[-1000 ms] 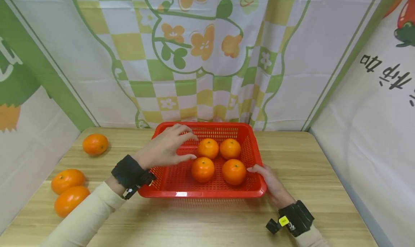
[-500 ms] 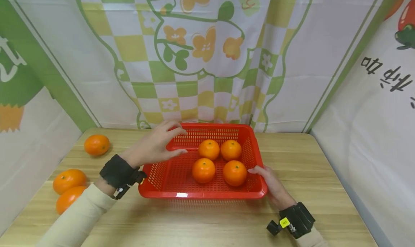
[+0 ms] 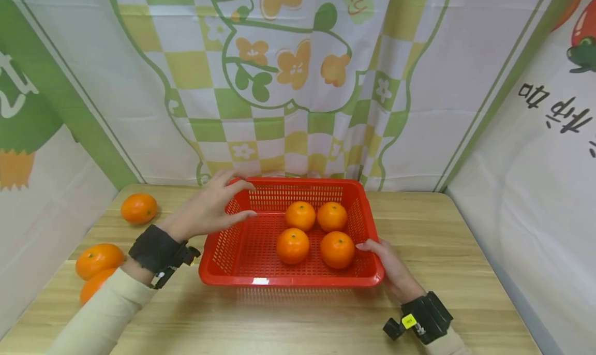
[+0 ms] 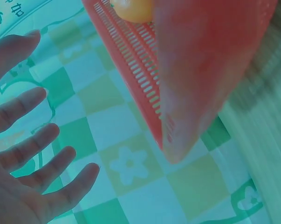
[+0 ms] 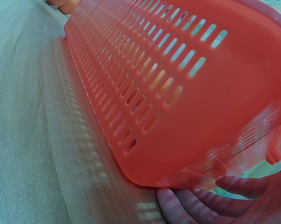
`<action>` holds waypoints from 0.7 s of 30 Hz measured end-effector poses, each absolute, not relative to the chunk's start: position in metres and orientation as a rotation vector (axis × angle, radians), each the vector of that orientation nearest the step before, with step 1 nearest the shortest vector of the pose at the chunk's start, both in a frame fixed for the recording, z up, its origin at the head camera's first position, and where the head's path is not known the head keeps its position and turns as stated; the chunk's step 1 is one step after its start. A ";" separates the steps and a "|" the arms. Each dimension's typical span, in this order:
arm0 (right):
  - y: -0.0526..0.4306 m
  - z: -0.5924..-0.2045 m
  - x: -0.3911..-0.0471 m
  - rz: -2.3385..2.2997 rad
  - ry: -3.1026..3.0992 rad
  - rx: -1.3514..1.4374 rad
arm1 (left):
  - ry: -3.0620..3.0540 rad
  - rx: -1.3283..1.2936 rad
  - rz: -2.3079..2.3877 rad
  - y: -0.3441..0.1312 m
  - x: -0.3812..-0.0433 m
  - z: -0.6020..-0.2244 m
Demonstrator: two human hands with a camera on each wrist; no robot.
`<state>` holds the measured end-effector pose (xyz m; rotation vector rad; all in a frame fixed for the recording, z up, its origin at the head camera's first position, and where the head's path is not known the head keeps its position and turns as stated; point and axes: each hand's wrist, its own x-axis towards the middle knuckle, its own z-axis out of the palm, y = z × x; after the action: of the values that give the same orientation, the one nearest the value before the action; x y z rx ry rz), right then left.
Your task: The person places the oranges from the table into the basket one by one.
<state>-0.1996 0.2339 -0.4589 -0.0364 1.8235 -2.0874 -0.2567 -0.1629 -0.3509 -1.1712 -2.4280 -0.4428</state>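
Observation:
A red plastic basket (image 3: 288, 281) with slotted walls stands on the table and holds several oranges (image 3: 337, 250), bunched toward its middle and right. My right hand (image 3: 391, 267) grips the basket's right side, thumb at the rim; in the right wrist view its fingers (image 5: 196, 203) curl under the bottom edge. Over the basket's left end is my left hand (image 3: 207, 207), fingers spread and holding nothing. The left wrist view shows those loose fingers (image 4: 51, 140) apart from the basket's corner (image 4: 177, 140).
On the left of the wooden table (image 3: 419, 225) lie three more oranges: one toward the back (image 3: 139, 208), one farther forward (image 3: 99, 261), and one partly hidden (image 3: 95, 285) by the left sleeve. A patterned curtain (image 3: 288, 127) hangs behind the basket.
My left hand has drawn back leftward from over the oranges to the basket's left end. The right hand and the basket have stayed in place.

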 end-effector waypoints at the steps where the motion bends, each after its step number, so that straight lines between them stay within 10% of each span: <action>1: 0.234 -0.459 -0.200 -2.089 1.824 -0.040 | -2.427 -1.166 -0.441 -0.164 -0.257 -0.351; 21: 0.234 -0.461 -0.200 -2.081 1.827 -0.028 | -2.324 -0.979 -0.425 -0.210 -0.269 -0.359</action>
<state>-0.2004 0.2338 -0.4608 -0.0279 1.8270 -2.0805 -0.2690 -0.2102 -0.3589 -0.9791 -2.3237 -0.4247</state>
